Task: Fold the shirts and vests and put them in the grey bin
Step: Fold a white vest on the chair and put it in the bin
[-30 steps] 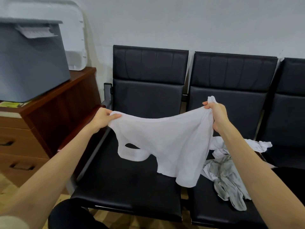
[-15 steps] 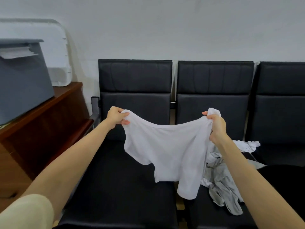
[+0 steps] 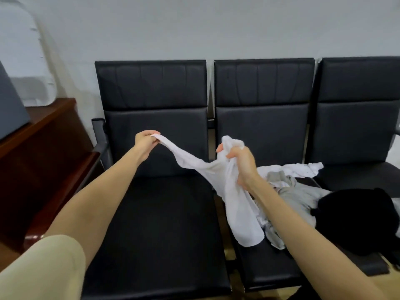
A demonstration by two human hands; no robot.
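The right hand point(image 3: 242, 163) has its fingers curled tight round a bunched part of the white vest point(image 3: 233, 198), which hangs down over the gap between two black seats point(image 3: 155, 224). The left hand point(image 3: 145, 142) pinches a strap of the vest with its fingertips, held up in the air. More clothes point(image 3: 290, 182) lie in a pile on the next seat, and a corner of the grey bin point(image 3: 10, 105) shows far left on the wooden cabinet point(image 3: 43, 144).

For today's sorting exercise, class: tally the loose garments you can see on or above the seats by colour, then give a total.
White: 2, the vest held in both hands and one lying on the seat
Grey: 1
Black: 1
Total: 4
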